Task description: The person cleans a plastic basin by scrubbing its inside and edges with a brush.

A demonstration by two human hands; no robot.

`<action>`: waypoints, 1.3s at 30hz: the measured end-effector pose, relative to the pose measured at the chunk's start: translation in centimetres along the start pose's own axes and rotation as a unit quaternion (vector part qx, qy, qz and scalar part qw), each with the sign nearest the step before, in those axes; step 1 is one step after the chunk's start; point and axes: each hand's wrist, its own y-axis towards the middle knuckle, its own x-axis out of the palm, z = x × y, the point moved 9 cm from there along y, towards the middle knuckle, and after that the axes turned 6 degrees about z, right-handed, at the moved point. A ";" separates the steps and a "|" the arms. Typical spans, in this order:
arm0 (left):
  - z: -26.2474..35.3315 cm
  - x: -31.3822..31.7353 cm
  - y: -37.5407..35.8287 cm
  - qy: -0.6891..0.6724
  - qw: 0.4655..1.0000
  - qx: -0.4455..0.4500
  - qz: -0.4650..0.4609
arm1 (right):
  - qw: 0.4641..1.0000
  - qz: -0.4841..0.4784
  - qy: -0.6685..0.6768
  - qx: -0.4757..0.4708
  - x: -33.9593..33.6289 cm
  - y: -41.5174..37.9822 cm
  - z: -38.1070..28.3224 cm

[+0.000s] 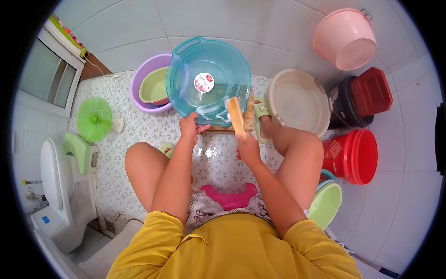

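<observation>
A clear teal plastic basin point(227, 58) with a round red-and-white label point(203, 83) is in front of me, over a low wooden stand point(248, 116). My left hand point(188, 128) grips the basin's near rim, with its fingers closed round the edge. In my right hand point(248, 148) is a wooden-handled scrubbing brush point(236, 118), held upright at the basin's near right side. Its pale bristles face left. White suds streak the basin wall between the two hands.
A purple basin point(138, 76) holding a green basin point(155, 86) stands left; a beige basin point(299, 76) lies right. Red buckets point(350, 156) and a pink bucket point(344, 37) line the right wall. A toilet point(52, 172) is at left. The patterned floor point(139, 125) looks wet.
</observation>
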 end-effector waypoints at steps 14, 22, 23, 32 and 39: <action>-1.1 -0.4 0.6 -0.046 0.998 -0.048 -0.006 | 0.997 -0.060 -0.039 -0.007 0.7 -0.9 -1.4; -1.4 -0.1 0.4 -0.044 0.998 -0.042 -0.009 | 0.999 0.048 0.000 0.001 -2.3 1.4 -1.4; -1.2 -0.2 0.4 -0.054 0.998 -0.040 -0.006 | 0.998 0.049 -0.028 -0.037 -1.4 2.2 -0.4; -1.3 -0.1 0.2 -0.059 0.998 -0.030 0.007 | 0.985 -0.024 -0.134 -0.105 2.6 -1.0 -1.0; -1.6 0.2 0.3 -0.048 0.997 -0.054 -0.002 | 0.999 0.010 -0.029 0.022 -3.0 0.1 -3.6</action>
